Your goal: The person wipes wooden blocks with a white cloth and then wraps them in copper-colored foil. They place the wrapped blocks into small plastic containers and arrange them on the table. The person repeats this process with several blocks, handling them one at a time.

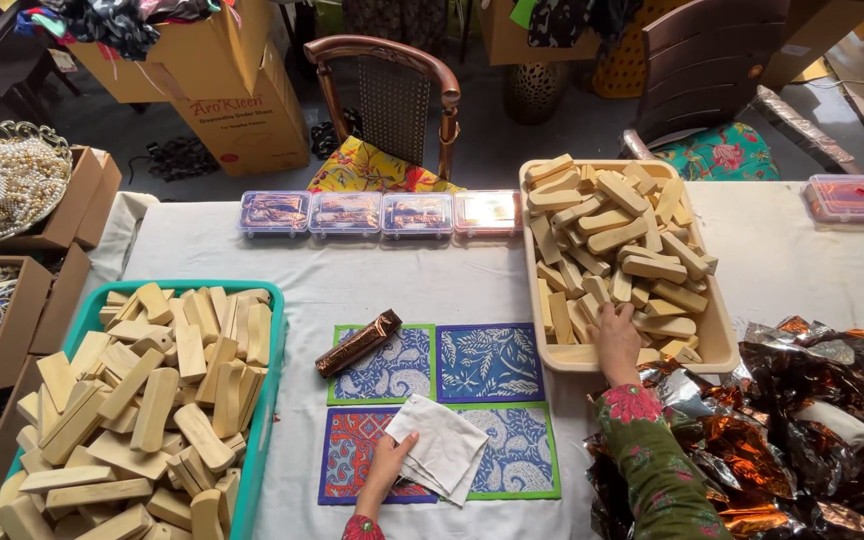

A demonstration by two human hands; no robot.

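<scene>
Single head-worn view; I see steeply down and forward across the white-covered table point(372, 270). Close range: near edge at frame bottom, wooden chair point(389, 85) and cardboard boxes point(222, 90) beyond the far edge. No second view to overlap.

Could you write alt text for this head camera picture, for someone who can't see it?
Seen from above, a person's right hand reaches into a beige tray of pale wooden blocks while the left hand rests on folded white paper over patterned mats. A teal tray holds more blocks.
</scene>
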